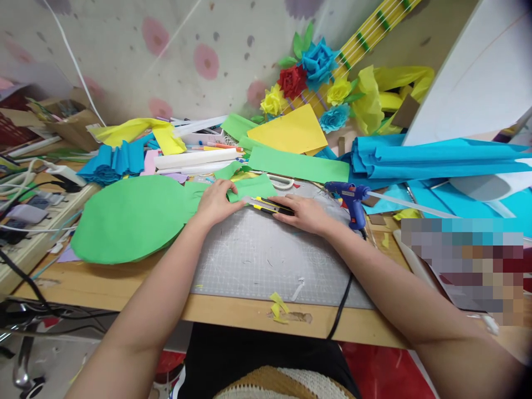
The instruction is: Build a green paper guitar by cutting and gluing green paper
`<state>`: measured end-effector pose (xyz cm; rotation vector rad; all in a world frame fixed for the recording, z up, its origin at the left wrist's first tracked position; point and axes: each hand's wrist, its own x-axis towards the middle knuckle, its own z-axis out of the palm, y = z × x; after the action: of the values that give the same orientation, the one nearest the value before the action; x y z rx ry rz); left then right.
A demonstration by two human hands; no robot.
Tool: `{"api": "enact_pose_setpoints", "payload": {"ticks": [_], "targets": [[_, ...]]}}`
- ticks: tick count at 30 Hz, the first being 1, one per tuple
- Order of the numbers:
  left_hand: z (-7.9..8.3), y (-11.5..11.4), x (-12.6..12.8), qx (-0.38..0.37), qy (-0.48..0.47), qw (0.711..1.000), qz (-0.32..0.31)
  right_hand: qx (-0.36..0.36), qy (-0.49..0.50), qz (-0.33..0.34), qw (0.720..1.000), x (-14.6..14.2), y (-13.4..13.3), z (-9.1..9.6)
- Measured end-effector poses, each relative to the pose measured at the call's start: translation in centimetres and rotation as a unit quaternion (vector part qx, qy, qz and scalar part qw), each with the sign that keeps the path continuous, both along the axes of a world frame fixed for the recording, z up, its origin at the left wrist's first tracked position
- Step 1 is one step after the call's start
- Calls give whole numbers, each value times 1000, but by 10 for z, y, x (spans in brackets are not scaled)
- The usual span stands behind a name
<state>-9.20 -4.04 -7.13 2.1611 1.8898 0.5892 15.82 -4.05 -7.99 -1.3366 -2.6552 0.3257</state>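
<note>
My right hand (306, 213) is closed around a black and yellow utility knife (271, 205), which lies low over the grey cutting mat (249, 255) and points left. At the knife's tip, my left hand (216, 204) has its thumb and fingers curled in on the narrow part of a green paper-covered shape (131, 219). The shape's wide oval body spreads out to the left of that hand, over the table edge of the mat. Its narrow strip runs right, behind both hands. Fingertips partly hide the spot where blade and paper meet.
A blue glue gun (351, 199) with a long glue stick stands right of my right hand, its black cord crossing the mat. Behind lie green strips (297, 163), yellow card (291, 133) and blue crepe paper (436, 158). Paper flowers (319, 61) rest against the wall. Chargers (29, 213) crowd the left.
</note>
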Motion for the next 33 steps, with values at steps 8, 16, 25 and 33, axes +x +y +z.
{"api": "enact_pose_setpoints", "payload": {"ticks": [8,16,25,33], "targets": [[-1,1,3,-4,3,1000,21,-4,-13,-9,1000,-2,-4,2],[-3,4,1,-14,-13,1000,18,-29,4,6,1000,2,-4,2],[-2,3,0,-24,-15,999,16,-26,8,-1,1000,9,-8,0],[-1,3,1,-19,-6,1000,10,-22,5,-18,1000,5,-7,0]]}}
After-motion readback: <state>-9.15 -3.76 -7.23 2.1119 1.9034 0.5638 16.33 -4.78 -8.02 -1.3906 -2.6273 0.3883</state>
